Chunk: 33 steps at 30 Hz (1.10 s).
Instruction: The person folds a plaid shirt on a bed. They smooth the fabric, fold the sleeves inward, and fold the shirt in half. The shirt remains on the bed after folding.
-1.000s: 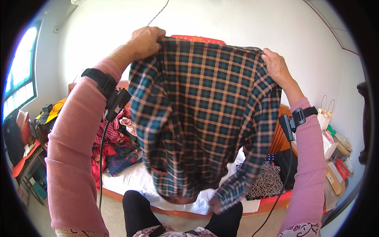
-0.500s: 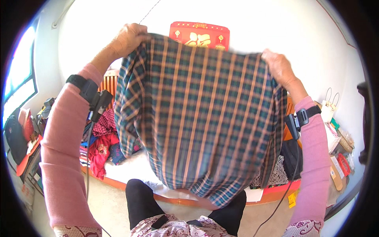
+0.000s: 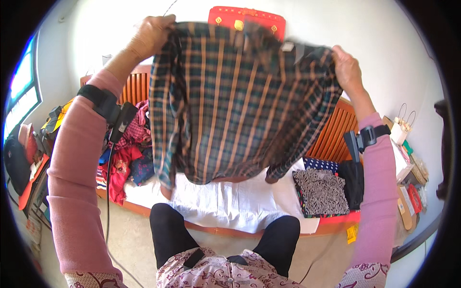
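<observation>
A dark green plaid shirt (image 3: pixel 225 105) with tan stripes hangs spread out in the air before me. My left hand (image 3: pixel 152 36) is closed on its upper left corner, and my right hand (image 3: pixel 346 68) grips the upper right at the shoulder. The collar, with a small pale label, shows between my hands and is blurred by motion. Both sleeves dangle at the sides, and the lower hem hangs above a white sheet (image 3: pixel 216 204) on the wooden bench.
Left on the bench lies a heap of clothes, including a red garment (image 3: pixel 122 170). A folded grey patterned garment (image 3: pixel 321 192) and a black garment (image 3: pixel 353 180) lie at the right. Slatted backrest (image 3: pixel 331 129) behind; boxes and bags (image 3: pixel 406 163) far right; red wall hanging (image 3: pixel 247 21) ahead.
The shirt has been lifted and its hem has swung up and away, uncovering the white sheet and the folded garments at the right. Its collar has come into view. Both hands keep their grip.
</observation>
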Tool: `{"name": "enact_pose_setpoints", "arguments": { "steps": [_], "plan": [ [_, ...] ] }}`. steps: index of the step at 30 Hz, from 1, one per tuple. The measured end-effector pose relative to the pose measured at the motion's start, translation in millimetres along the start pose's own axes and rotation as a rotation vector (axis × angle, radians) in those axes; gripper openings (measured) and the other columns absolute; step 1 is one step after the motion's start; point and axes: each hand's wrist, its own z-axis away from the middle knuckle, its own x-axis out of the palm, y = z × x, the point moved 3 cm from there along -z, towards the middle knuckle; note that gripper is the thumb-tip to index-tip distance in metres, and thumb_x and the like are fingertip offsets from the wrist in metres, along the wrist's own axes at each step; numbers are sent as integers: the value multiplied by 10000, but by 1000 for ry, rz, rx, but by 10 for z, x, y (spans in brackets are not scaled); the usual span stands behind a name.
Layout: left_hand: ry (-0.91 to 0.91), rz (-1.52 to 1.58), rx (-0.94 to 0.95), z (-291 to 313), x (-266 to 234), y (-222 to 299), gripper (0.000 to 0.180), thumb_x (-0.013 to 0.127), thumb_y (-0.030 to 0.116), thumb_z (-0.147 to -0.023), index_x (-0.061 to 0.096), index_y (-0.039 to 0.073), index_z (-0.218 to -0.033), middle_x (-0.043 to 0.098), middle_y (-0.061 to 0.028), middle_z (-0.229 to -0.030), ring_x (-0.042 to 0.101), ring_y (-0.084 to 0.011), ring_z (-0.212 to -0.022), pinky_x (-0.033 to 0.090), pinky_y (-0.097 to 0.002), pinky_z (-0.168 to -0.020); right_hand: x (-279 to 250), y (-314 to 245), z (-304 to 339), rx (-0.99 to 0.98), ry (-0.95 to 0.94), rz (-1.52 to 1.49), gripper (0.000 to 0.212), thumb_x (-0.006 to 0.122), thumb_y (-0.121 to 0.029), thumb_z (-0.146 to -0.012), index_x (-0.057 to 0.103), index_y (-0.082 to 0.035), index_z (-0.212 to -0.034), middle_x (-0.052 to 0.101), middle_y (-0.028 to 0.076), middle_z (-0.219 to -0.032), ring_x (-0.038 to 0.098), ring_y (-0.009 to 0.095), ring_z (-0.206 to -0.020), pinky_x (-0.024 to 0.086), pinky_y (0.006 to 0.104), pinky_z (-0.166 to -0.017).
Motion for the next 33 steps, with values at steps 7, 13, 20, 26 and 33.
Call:
{"name": "enact_pose_setpoints", "arguments": {
  "steps": [7,13,20,26,33],
  "plan": [
    [94,55,-30,55,-15,-102,179,607,180,-947,752,127,-1037,749,-150,-946,728,-293,-931,569,-408,-881,121,135,-132,-195,67,163,232,528,-310,-1048,614,-105,-1112,695,212,-926,666,462,-891,538,508,-792],
    [29,110,-125,2,146,-76,173,712,160,-867,701,8,-785,681,-196,-719,674,-334,-668,539,-446,-660,182,216,-171,-125,-91,156,236,542,-306,-1025,630,-92,-1068,679,214,-919,673,412,-904,527,494,-820],
    [111,203,-308,-63,143,-170,120,645,90,-872,716,-3,-846,667,-240,-736,667,-345,-664,527,-449,-634,-85,7,-176,-222,162,149,265,567,-275,-973,617,-26,-895,654,244,-879,630,471,-885,502,534,-778],
    [-114,-86,200,116,338,-110,162,553,110,-870,678,12,-838,699,-187,-815,676,-375,-774,551,-451,-722,284,58,88,-419,-281,242,237,548,-294,-1037,653,-114,-1150,701,229,-1009,700,367,-963,529,461,-875],
    [-108,84,-31,85,114,-218,178,672,150,-900,697,-19,-849,669,-222,-792,630,-354,-706,509,-468,-679,77,63,-186,-50,-160,-15,232,538,-301,-1055,634,-91,-1050,692,196,-886,681,372,-844,536,447,-804]
  ]
}}
